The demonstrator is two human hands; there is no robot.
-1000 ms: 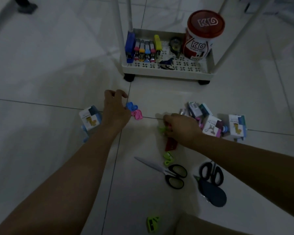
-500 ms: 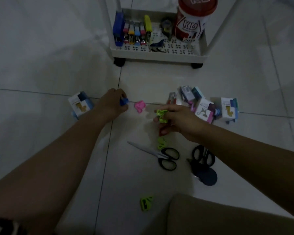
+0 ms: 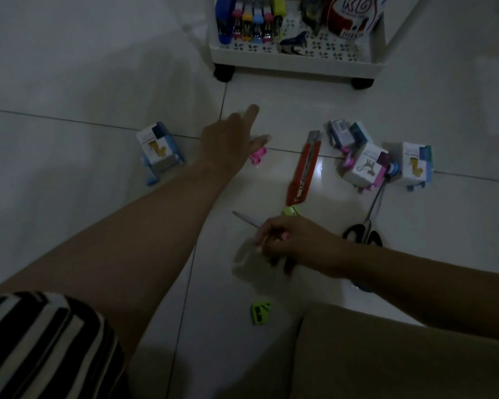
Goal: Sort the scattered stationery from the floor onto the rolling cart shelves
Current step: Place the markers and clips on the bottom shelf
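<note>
Left hand [image 3: 228, 139]: grip spread, index finger and thumb extended, hovering over a pink sharpener [image 3: 257, 155] on the floor [image 3: 69, 82]; contact cannot be told.

Right hand [image 3: 288, 243]: fingers curled, grip pinching a small pink item; its kind cannot be told. The hand lies over one pair of scissors [image 3: 247, 218], whose blade tip shows to its left.

Floor items: red utility knife [image 3: 304, 169], lying lengthwise between the two hands and the boxes; green sharpener [image 3: 290, 211] just beyond the right hand; second green sharpener [image 3: 260, 313] near the knee; black-handled scissors [image 3: 363, 233] to the right; boxed item with blue part [image 3: 159, 152], left of the left hand; cluster of small boxes [image 3: 366, 165] at right, touching one another.

Rolling cart, bottom shelf [image 3: 294, 60]: row of coloured staplers [image 3: 249, 18] at left, dark blue item [image 3: 296, 43] at front centre, red-and-white canister [image 3: 355, 15] at right.

Striped sleeve [image 3: 41, 341] at lower left.
</note>
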